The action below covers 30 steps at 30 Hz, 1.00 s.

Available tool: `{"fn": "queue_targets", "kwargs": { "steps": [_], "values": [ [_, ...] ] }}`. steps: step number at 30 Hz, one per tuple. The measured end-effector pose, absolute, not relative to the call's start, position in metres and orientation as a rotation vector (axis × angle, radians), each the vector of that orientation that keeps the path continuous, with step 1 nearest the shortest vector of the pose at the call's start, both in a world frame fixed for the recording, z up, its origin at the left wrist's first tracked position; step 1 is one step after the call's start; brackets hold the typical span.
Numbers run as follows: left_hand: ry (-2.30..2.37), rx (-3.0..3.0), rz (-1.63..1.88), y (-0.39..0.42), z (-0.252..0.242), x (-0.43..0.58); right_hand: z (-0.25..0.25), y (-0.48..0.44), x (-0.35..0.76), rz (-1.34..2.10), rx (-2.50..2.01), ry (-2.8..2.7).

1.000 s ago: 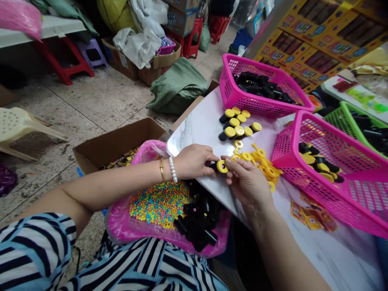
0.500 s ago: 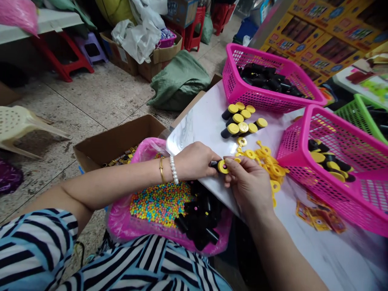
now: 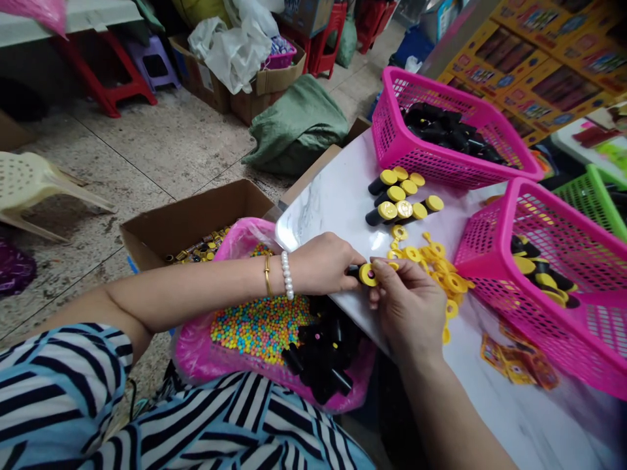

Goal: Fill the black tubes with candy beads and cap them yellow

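My left hand is closed around a small black tube over the table's near corner. Against the tube's end sits a yellow ring-shaped cap with a dark hole in its middle. The thumb and fingers of my right hand pinch this cap at its edge. How far the cap is seated on the tube I cannot tell. Just beyond my right hand lies a pile of loose yellow ring caps. Farther back, several black tubes with yellow lids stand in a group.
Two pink baskets hold black tubes, some yellow-capped. Below my left forearm, a pink lined tub holds colourful beads and black tubes. A cardboard box stands beside it. Orange packets lie on the white table.
The view has shifted slightly, so the table and baskets appear a little farther right. Both hands keep the same grip on the tube and the yellow cap.
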<state>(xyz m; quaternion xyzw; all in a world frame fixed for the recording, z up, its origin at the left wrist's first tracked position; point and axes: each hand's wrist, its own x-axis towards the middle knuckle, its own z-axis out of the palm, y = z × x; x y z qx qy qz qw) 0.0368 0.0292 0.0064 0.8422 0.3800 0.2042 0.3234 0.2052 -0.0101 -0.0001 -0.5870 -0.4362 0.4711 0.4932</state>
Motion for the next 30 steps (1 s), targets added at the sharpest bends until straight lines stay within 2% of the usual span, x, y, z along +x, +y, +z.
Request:
{"fn": "queue_targets", "kwargs": {
  "steps": [17, 25, 30],
  "values": [
    [1.013, 2.183, 0.578, 0.026, 0.007, 0.036, -0.001, -0.007, 0.206, 1.162, -1.425, -1.126],
    [0.977, 1.522, 0.426, 0.024, 0.017, 0.037, -0.001, -0.013, 0.202, 1.013, -1.484, -1.297],
    [1.025, 1.531, 0.502, 0.021, 0.015, 0.042, 0.004, -0.013, 0.197, 0.852, -1.532, -1.387]
  ]
}}
